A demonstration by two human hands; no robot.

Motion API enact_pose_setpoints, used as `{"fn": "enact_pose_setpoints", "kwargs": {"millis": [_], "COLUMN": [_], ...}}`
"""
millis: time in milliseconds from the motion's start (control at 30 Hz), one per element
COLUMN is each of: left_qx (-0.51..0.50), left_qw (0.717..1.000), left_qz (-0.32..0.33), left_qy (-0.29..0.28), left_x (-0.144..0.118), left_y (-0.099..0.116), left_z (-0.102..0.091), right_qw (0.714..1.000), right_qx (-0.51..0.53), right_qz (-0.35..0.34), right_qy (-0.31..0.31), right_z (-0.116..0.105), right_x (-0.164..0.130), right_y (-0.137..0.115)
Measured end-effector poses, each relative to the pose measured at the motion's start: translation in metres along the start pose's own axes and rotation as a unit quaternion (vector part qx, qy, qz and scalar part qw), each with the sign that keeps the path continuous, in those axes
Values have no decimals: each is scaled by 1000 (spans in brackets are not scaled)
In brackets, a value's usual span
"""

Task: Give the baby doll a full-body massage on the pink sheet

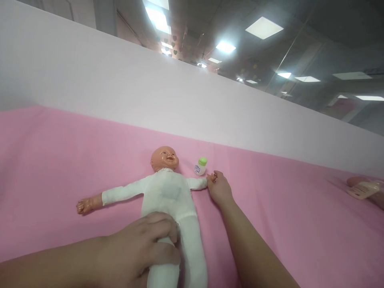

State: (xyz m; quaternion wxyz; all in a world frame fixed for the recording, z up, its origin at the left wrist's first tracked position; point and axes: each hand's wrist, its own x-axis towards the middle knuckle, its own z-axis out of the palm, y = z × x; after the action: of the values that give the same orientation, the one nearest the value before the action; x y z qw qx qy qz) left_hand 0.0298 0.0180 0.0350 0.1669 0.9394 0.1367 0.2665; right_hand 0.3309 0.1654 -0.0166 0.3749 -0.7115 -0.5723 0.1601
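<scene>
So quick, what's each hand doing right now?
Left hand: closed around the doll's leg.
Right hand: closed on the doll's hand, beside the small bottle.

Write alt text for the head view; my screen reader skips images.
A doll in white lies face-up on a pink sheet; the left hand grips its leg, the right hand holds its hand. A small bottle stands nearby.

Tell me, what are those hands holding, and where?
Both hold the doll: left hand wraps one leg, right hand grips the doll's hand.
</scene>
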Motion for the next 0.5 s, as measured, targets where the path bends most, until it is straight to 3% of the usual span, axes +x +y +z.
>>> {"fn": "enact_pose_setpoints", "kwargs": {"millis": [100,167,300,367,500], "left_qx": [-36,-47,20,52,41], "left_qw": [999,998,991,983,973], "left_qz": [-11,-35,-128,-169,-214], "left_qy": [12,11,33,51,76], "left_x": [0,-2,-13,-18,-28], "left_y": [-3,-10,-37,-51,-68], "left_z": [-3,-5,-6,-8,-12], "right_qw": [988,972,922,906,907], "right_qx": [-115,-165,-179,-161,-143], "right_qz": [-96,-167,-315,-352,-363], "right_qy": [26,11,-136,-173,-160], "right_z": [-1,1,8,12,19], "right_x": [-14,-28,-61,-75,-91], "right_y": [-15,-29,-56,-64,-67]}}
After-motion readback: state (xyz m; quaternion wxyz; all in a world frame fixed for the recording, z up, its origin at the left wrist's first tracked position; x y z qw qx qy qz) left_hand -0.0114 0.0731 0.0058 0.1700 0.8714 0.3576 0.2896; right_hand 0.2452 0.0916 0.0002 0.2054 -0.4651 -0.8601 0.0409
